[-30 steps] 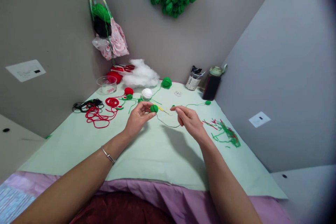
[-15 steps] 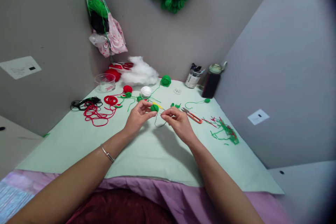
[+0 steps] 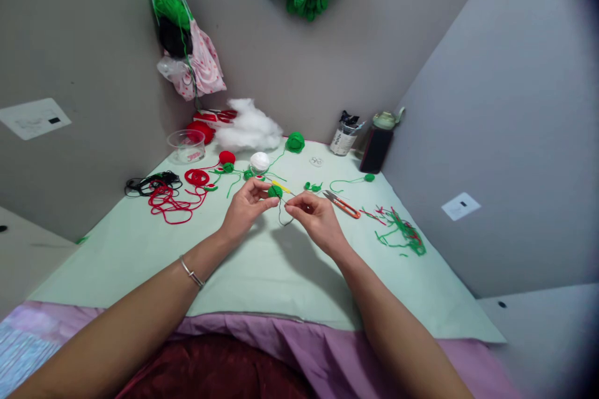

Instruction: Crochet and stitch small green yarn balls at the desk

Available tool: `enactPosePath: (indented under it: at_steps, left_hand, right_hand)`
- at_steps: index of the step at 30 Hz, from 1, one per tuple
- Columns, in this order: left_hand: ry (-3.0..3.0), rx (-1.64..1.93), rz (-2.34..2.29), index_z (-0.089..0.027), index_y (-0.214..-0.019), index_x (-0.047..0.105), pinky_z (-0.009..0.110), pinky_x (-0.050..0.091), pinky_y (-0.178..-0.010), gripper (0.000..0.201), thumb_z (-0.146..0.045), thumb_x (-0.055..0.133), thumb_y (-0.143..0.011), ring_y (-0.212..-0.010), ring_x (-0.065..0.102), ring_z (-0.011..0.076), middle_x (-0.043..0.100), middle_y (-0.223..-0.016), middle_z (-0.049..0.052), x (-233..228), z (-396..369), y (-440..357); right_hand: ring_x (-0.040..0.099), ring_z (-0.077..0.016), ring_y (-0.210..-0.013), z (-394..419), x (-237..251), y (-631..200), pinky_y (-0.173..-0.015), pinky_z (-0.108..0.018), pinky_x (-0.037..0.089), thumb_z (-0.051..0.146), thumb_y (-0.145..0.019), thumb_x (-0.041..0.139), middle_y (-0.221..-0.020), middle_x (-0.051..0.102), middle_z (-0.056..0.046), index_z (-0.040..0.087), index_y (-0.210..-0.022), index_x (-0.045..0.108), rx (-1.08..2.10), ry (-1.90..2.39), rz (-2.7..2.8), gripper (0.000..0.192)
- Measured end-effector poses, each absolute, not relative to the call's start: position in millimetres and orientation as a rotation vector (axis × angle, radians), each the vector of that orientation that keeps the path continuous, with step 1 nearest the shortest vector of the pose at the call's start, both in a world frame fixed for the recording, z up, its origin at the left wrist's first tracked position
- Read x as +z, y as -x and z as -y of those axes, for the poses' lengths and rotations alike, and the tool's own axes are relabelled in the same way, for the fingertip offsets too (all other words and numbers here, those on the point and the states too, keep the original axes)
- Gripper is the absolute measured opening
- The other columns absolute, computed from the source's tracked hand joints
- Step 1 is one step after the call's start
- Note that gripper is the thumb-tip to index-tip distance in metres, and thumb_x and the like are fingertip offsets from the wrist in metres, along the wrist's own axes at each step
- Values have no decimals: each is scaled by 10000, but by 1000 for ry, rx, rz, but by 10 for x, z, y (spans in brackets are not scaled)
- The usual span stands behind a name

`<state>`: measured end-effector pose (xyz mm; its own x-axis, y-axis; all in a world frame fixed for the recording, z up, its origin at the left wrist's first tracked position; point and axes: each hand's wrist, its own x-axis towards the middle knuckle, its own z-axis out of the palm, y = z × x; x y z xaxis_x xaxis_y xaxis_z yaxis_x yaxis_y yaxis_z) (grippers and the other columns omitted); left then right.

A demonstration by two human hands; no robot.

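Between the fingertips of my left hand point(image 3: 244, 207) is a small green crocheted ball point(image 3: 275, 191). The thumb and index finger of my right hand point(image 3: 317, 217) are pinched just to its right, on what looks like a thin needle, mostly hidden by the fingers. A dark strand of yarn point(image 3: 279, 215) hangs in a loop below the ball, between both hands. A yellow-handled crochet hook point(image 3: 281, 186) lies just behind the ball. Orange-handled thread snips point(image 3: 344, 205) lie to the right of my right hand.
Red yarn point(image 3: 173, 206), black yarn point(image 3: 154, 184) and a clear tub point(image 3: 187, 148) are on the left. White stuffing point(image 3: 248, 128) and a green yarn ball point(image 3: 295, 143) sit behind. Green yarn scraps point(image 3: 402, 234) and a dark bottle point(image 3: 375, 148) are to the right.
My right hand has moved very slightly left, closer to the green ball. The dark yarn loop hangs narrower than before. My left hand keeps its hold.
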<state>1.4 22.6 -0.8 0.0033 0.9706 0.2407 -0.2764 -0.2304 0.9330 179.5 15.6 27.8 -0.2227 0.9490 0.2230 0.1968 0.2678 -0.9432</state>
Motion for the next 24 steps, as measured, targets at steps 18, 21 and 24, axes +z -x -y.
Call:
enactPosePath:
  at_steps: [18,21,24]
  left_hand:
    - [-1226,1517,-866,-196,-919,617,319,502,-809,350,-271,871,-690,-857,615,155,655,-920,13,-19,-222,-9]
    - [-1245,1531,-866,-197,-918,620,331,508,-832,354,-270,876,-685,-880,628,162,659,-955,22,-18,-213,-7]
    - [-1252,1532,-861,-196,-913,621,335,509,-843,347,-270,874,-686,-892,636,168,660,-960,25,-16,-206,-10]
  right_hand:
    - [391,-92,-543,-154,265,-1774,-523,-259,295,390,-720,760,-599,532,29,165,-718,666,1251,1049,1545,244]
    - [395,-91,-543,-157,259,-1776,-527,-257,297,387,-719,761,-594,530,31,165,-714,662,1269,1051,1539,243]
    - [398,-90,-553,-166,254,-1778,-536,-256,300,380,-721,771,-605,533,31,164,-719,665,1283,1028,1530,241]
